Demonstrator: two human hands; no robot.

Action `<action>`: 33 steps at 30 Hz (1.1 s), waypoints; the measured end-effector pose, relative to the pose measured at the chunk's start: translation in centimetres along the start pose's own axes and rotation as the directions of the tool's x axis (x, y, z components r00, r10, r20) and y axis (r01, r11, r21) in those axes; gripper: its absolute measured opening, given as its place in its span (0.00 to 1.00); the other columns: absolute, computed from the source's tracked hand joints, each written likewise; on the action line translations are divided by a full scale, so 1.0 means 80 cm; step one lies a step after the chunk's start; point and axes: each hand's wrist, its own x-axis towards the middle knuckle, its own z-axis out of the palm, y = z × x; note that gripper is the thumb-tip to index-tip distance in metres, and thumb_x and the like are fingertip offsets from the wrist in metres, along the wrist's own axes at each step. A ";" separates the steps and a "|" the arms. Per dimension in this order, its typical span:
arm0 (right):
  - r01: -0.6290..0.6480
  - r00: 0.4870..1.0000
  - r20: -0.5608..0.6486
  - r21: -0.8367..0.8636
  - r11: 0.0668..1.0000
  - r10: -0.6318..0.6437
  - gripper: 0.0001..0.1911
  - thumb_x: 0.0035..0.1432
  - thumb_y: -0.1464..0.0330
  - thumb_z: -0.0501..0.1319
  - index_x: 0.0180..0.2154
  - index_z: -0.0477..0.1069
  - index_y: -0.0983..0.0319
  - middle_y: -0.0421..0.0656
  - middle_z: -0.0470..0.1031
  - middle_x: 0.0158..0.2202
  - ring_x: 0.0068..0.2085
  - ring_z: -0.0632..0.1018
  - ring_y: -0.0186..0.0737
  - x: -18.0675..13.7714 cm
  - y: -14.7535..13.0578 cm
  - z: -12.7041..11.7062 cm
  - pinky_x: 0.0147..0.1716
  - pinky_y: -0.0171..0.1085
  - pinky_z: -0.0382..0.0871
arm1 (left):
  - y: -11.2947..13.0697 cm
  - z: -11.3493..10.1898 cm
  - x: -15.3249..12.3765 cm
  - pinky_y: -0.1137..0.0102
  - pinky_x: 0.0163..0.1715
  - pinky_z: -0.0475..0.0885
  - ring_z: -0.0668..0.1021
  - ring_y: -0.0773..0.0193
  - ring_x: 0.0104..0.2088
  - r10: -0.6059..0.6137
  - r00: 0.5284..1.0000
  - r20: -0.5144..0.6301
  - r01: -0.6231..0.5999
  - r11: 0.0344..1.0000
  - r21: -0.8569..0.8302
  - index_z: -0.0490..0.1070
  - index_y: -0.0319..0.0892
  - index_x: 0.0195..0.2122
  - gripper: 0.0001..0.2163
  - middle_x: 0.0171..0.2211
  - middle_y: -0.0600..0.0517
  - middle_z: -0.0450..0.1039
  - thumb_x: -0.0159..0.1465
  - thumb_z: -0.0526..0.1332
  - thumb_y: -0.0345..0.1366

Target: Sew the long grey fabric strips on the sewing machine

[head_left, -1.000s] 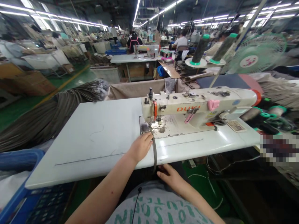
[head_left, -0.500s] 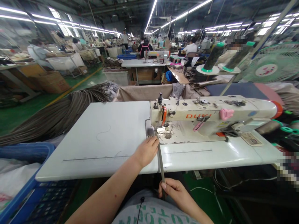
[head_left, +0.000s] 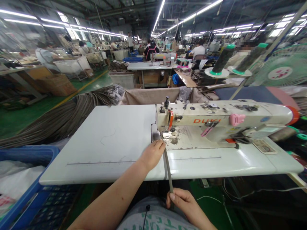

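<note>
A narrow grey-brown fabric strip (head_left: 168, 167) runs from the needle area of a white sewing machine (head_left: 192, 121) over the table's front edge towards my lap. Close in front of the presser foot, my left hand (head_left: 153, 154) is closed on the strip, its fingertips pressed together. Below the table edge my right hand (head_left: 181, 199) pinches the strip between thumb and fingers. Between the hands the strip hangs fairly taut with a slight bend. Its upper end, under my left fingers, is hidden.
The white sewing table (head_left: 115, 127) carries a printed ruler line and a loose thread (head_left: 107, 137). At left stand a blue crate (head_left: 49, 153) and a heap of long strips (head_left: 72, 111). Thread cones (head_left: 223, 60) and a fan (head_left: 279, 73) are at right. Co-workers sit farther back.
The view has shifted slightly, moving the scene a little to the right. Both hands keep their hold on the strip, which now bows slightly between them.
</note>
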 end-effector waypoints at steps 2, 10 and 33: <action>0.052 0.999 0.007 -0.034 0.998 -0.052 0.25 0.63 0.47 0.66 0.27 0.80 0.61 0.45 0.77 0.30 0.36 0.77 0.47 0.002 0.001 -0.002 0.41 0.44 0.67 | 0.001 0.000 -0.002 0.57 0.62 0.73 0.78 0.54 0.55 0.009 1.000 -0.013 -0.009 1.000 0.018 0.69 0.42 0.53 0.12 0.52 0.43 0.74 0.71 0.53 0.26; 0.102 0.991 -0.083 -0.078 0.992 -0.108 0.20 0.63 0.50 0.67 0.32 0.83 0.60 0.49 0.83 0.36 0.42 0.81 0.52 0.005 0.001 0.001 0.47 0.48 0.71 | 0.001 0.000 -0.004 0.59 0.63 0.72 0.78 0.53 0.56 0.019 1.000 0.004 -0.019 0.999 0.040 0.69 0.39 0.53 0.11 0.53 0.42 0.74 0.71 0.54 0.26; 0.084 0.991 -0.106 -0.008 0.996 -0.084 0.22 0.67 0.52 0.64 0.29 0.80 0.62 0.44 0.79 0.30 0.35 0.77 0.43 -0.006 -0.013 0.012 0.41 0.40 0.68 | 0.002 -0.002 -0.006 0.60 0.63 0.71 0.76 0.55 0.58 -0.004 0.998 0.055 0.000 0.998 0.068 0.69 0.38 0.54 0.11 0.55 0.42 0.74 0.72 0.54 0.28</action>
